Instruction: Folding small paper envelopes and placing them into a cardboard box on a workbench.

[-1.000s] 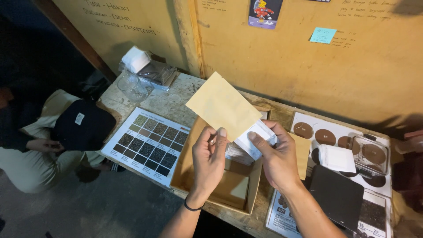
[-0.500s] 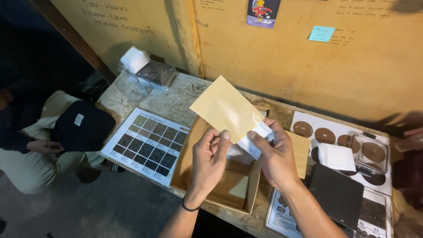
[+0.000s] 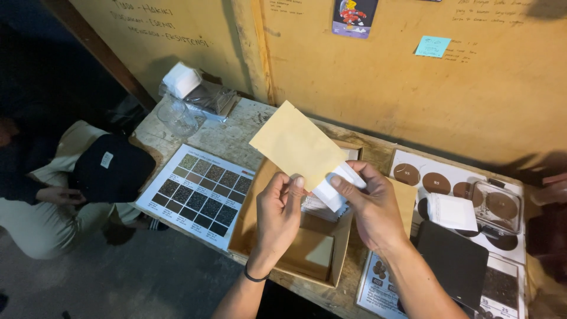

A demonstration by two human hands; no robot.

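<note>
While my left hand (image 3: 282, 204) pinches the yellow envelope (image 3: 297, 145), my right hand (image 3: 369, 204) grips the white packet (image 3: 335, 188) partway inside it. I think half is done; the rest must slide in above the box (image 3: 260, 227).

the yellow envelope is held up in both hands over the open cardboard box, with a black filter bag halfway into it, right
Not quite: the filter bag is white, not black. The head view shows the left hand and right hand holding the yellow envelope over the open cardboard box, the bag partly inside it.
</note>
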